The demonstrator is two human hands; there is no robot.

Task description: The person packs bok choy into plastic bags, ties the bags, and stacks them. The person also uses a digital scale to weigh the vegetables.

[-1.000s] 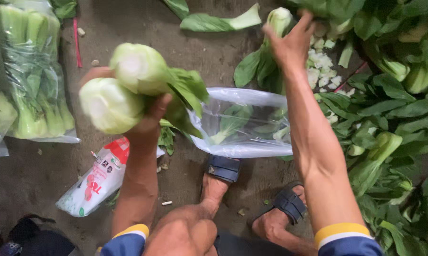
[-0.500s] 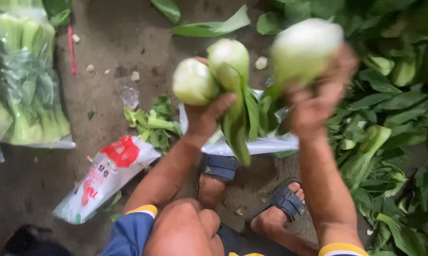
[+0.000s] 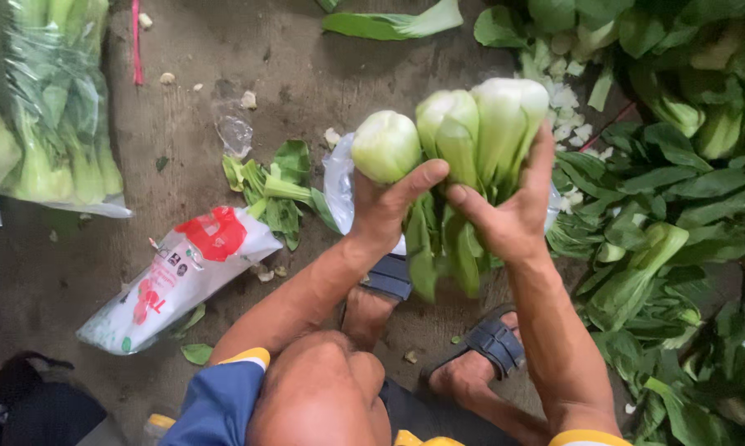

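Three heads of bok choy [image 3: 451,132] are bunched together in front of me, pale bases up and green leaves hanging down. My left hand [image 3: 385,206] grips the bunch from the left, thumb across the stalks. On the right side my right hand [image 3: 513,211] holds the bunch too, fingers wrapped up around the largest head. Behind the bunch a clear plastic bag [image 3: 339,186] lies on the ground, mostly hidden by it.
A heap of loose bok choy [image 3: 661,215] fills the right side. A filled clear bag of bok choy [image 3: 50,124] lies at far left. A white and red printed bag [image 3: 182,277] and leaf scraps [image 3: 277,194] lie on the concrete. My sandalled feet [image 3: 488,343] are below.
My right hand picked a head from the pile and brought it to the two in my left hand. Both hands now hold one bunch, lower and more to the right.
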